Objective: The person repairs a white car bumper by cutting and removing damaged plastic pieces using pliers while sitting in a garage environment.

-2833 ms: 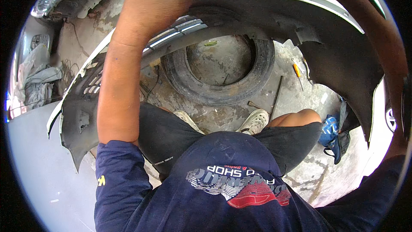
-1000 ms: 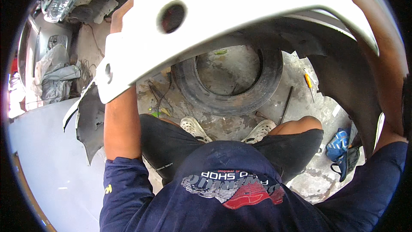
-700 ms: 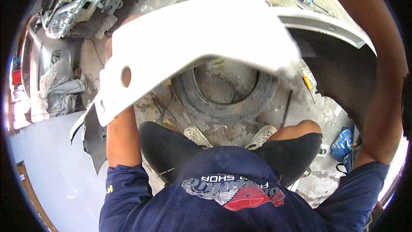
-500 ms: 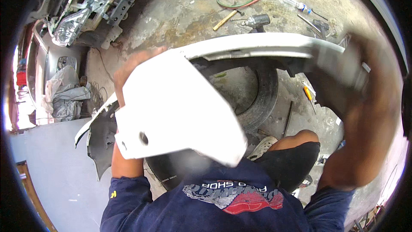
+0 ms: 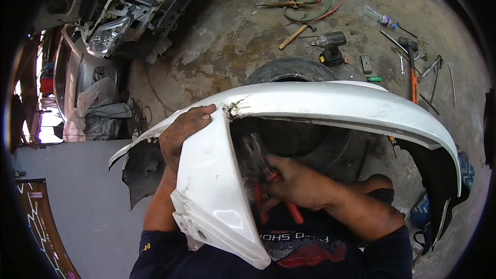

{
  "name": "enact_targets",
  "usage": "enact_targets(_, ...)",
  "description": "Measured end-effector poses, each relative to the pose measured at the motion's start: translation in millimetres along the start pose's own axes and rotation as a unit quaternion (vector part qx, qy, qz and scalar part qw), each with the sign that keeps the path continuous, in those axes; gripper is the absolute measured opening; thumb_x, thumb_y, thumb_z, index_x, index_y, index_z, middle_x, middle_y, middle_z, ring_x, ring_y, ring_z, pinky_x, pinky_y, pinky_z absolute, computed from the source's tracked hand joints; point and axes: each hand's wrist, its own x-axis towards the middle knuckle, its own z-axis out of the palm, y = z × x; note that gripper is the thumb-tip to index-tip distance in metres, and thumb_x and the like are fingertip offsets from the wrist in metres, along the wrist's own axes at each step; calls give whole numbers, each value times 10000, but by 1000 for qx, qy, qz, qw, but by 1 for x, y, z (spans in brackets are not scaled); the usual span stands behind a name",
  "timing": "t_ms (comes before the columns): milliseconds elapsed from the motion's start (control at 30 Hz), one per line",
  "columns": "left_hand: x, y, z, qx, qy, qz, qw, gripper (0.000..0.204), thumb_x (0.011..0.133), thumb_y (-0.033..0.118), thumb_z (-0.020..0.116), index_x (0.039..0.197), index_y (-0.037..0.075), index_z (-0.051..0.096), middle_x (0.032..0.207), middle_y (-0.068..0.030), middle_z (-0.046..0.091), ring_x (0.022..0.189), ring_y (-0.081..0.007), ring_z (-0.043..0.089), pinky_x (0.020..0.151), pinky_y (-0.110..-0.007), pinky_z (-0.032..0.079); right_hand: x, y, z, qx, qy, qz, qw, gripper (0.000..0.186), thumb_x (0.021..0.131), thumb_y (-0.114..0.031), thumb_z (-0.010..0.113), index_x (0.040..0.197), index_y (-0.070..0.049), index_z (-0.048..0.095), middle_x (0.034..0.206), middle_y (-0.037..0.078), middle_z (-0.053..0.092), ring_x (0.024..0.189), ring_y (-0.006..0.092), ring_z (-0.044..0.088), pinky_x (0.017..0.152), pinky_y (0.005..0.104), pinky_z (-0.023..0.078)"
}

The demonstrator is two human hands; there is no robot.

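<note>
- We read the key relation as pliers to tear: the dark torn patch (image 5: 235,108) in the glossy white, curved bumper (image 5: 310,98) lies up and to the left of the right fingers, past the pliers' tips.
- Our right hand (image 5: 299,182) has its fingers wrapped around steel pliers with red handles (image 5: 271,174); the tool's long axis slants from the lower right, by the palm, to steel tips at the upper left.
- Our left hand (image 5: 183,130) is nearer the tear — its fingers bend over the bumper's left limb, fingertips just beside the patch.
- The bumper spreads right from the left fingers and arches beyond the right ones, its white limb standing between our two hands.
- That limb and the arch frame the pliers; blur keeps us from telling whether their tips touch its inner edge.
- Beyond the right fingers, past the arch, we see a black rubber tyre (image 5: 287,65), partly hidden, then a dark cordless power tool (image 5: 329,46) and a wooden-handled hammer (image 5: 293,36).
- Farther right of them lies an orange-handled hammer (image 5: 413,85) — well apart from both hands.
</note>
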Motion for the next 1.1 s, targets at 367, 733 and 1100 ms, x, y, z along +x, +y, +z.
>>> enact_targets(367, -26, -34, -16, 81, -111, 32, 990, 499, 1076, 267, 610, 1477, -24, 553, 1377, -185, 676, 1233, -220, 663, 1055, -325, 504, -26, -39, 14, -188, 45, 27, 981, 633, 911, -3, 672, 1472, -1, 378, 997, 148, 711, 815, 199, 724, 671, 325, 585)
enact_targets(733, -25, -1, -10, 89, -94, -200, 971, 418, 937, 261, 756, 1264, 19, 657, 1169, -191, 743, 1067, -273, 734, 905, -374, 585, -12, -56, 11, -160, 44, -3, 986, 308, 881, 49, 655, 1154, 21, 516, 905, 151, 682, 702, 214, 700, 597, 337, 568)
enact_targets(1100, -20, -7, -32, -20, -182, -308, 934, 621, 1054, 370, 628, 1500, -52, 536, 1429, -127, 641, 1237, -151, 619, 1059, -273, 452, -2, -38, -2, -374, 96, -160, 909, 476, 931, 15, 552, 1393, 65, 446, 952, 245, 676, 713, 283, 727, 623, 374, 590)
